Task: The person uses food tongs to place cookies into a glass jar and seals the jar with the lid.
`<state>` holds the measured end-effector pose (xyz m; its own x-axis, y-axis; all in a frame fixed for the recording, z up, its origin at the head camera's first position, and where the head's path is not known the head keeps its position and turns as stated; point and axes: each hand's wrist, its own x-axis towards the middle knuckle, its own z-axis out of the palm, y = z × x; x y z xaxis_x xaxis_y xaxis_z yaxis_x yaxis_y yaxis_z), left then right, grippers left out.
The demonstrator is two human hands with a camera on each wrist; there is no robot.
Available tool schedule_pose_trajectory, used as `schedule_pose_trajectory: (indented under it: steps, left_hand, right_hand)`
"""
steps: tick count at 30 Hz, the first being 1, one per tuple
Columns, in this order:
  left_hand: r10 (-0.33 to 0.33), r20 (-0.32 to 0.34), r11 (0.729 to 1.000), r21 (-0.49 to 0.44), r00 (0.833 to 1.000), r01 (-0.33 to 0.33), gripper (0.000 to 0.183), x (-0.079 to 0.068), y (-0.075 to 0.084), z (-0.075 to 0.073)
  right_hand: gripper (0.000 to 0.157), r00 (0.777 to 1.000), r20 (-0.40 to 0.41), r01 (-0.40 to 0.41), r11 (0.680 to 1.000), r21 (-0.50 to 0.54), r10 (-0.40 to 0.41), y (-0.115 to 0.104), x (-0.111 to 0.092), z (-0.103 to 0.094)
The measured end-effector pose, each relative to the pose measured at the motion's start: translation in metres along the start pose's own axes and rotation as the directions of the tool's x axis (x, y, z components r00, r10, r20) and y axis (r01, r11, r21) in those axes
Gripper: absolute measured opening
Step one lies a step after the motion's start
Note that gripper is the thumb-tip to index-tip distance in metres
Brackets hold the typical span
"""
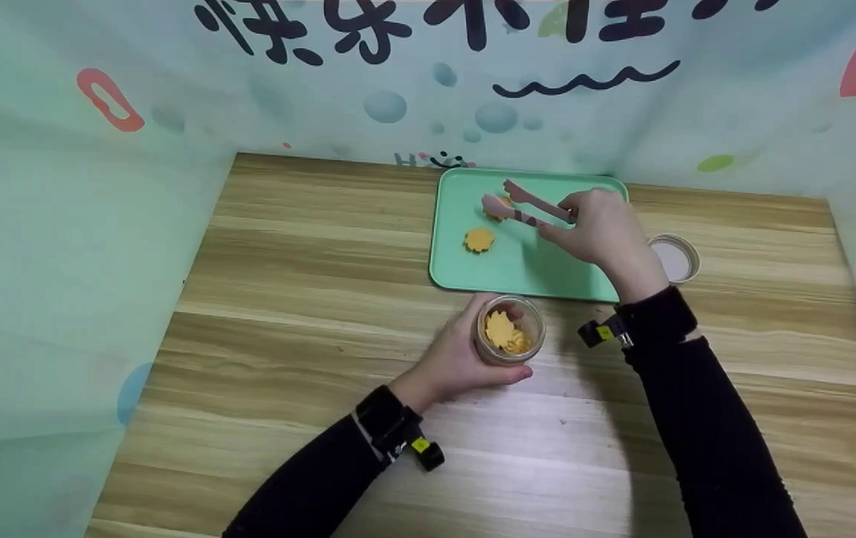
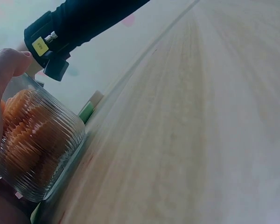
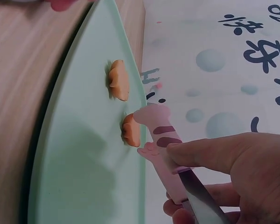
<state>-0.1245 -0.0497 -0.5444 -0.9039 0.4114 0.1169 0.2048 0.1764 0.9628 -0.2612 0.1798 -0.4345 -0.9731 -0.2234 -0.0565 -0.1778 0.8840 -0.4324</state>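
My left hand [image 1: 461,355] grips a clear glass jar [image 1: 541,332] near the tray's front edge. Inside the jar lie several flower-shaped orange pieces [image 1: 501,329], and ribbed glass walls show in the left wrist view. In my right hand [image 1: 603,228] are pink tongs [image 3: 161,128] with paw-shaped tips, pinched between thumb and fingers. Over the far part of the green tray [image 1: 540,278], the spread tong tips overlap one orange scalloped piece [image 3: 132,130]. A second orange piece [image 1: 479,240] lies on the tray closer to the jar.
A round lid [image 1: 673,258] with a white inside lies by the tray's right edge, partly behind the right wrist. Wood-patterned tabletop [image 1: 286,299] surrounds the tray. Printed fabric walls [image 1: 413,104] rise behind and at both sides.
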Motion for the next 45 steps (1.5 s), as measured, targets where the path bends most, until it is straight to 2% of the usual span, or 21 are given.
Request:
schedule_pose_trajectory:
  steps: [17,31,38,45]
  left_hand:
    - [0.014,0.0,1.0,-0.008,1.0,-0.014,0.093,0.001,-0.002,0.0]
    - [0.007,0.002,1.0,-0.025,1.0,-0.007,0.095,0.001,-0.002,0.001]
    - [-0.012,-0.006,1.0,-0.026,1.0,0.012,0.096,0.001,-0.002,0.001]
    - [0.01,-0.002,1.0,-0.013,1.0,-0.01,0.092,0.002,-0.002,0.001]
  right_hand:
    - [0.04,0.996,0.067,-0.062,0.997,0.042,0.059,0.005,0.001,0.008]
    - [0.03,0.999,0.0,-0.035,0.998,0.059,0.035,0.011,-0.006,0.01]
    - [0.034,0.999,-0.003,-0.043,0.994,0.097,0.043,0.013,-0.02,-0.002]
    - [0.035,0.998,-0.041,-0.037,0.992,0.124,0.042,0.014,-0.048,-0.023]
